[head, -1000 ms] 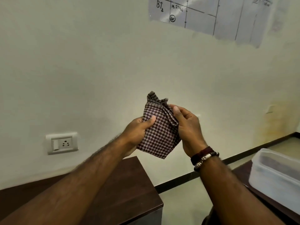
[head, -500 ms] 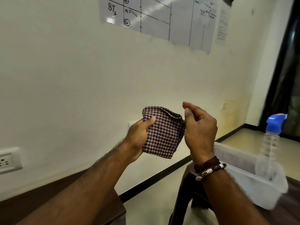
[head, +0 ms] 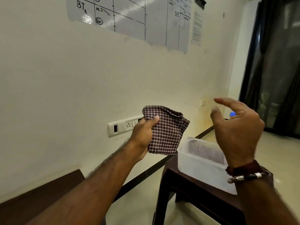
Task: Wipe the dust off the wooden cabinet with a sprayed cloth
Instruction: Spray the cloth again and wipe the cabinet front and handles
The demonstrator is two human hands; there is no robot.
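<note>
My left hand (head: 143, 137) grips a folded brown-and-white checked cloth (head: 167, 132) in mid-air in front of the wall, thumb on its front face. Well to the right of the cloth, my right hand (head: 235, 127) holds nothing; its fingers are loosely spread above a clear plastic tub (head: 201, 161). Behind that hand a small piece of the spray bottle's blue cap (head: 232, 114) shows, and the bottle's body is hidden. The dark wooden cabinet top (head: 40, 197) lies at the lower left, partly covered by my left forearm.
The tub stands on a dark brown stool (head: 186, 190) at lower right. A switch and socket plate (head: 125, 126) sits on the cream wall behind the cloth. A whiteboard chart (head: 138, 18) hangs above. A dark door frame (head: 253, 78) rises at the right over pale floor tiles.
My right hand has let go of the cloth and moved right, over the tub, now covering the spray bottle. The view has swung right; the cloth stays in my left hand.
</note>
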